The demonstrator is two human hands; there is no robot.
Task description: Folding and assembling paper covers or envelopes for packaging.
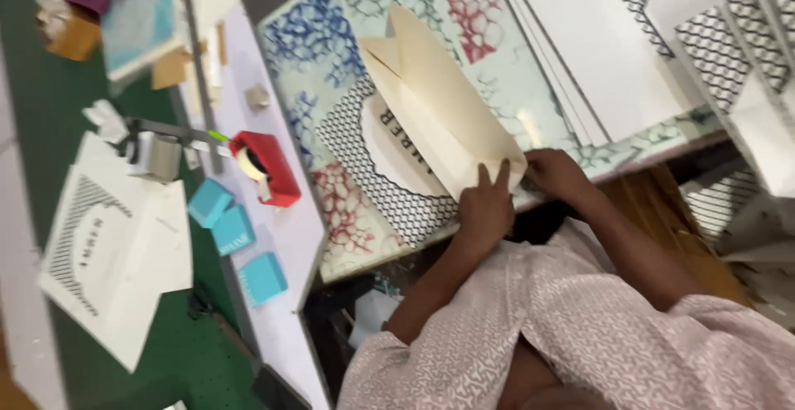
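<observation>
Cream paper bag [439, 112] lies flat, notched end pointing away.

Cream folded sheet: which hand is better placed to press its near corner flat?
Probably the left hand: its fingers lie flat on the corner of the cream folded sheet; the right hand only holds the edge.

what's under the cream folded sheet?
Under the cream folded sheet lies a white card with a black mesh border. The sheet covers part of its printed middle. Both hands press the near corner.
</observation>
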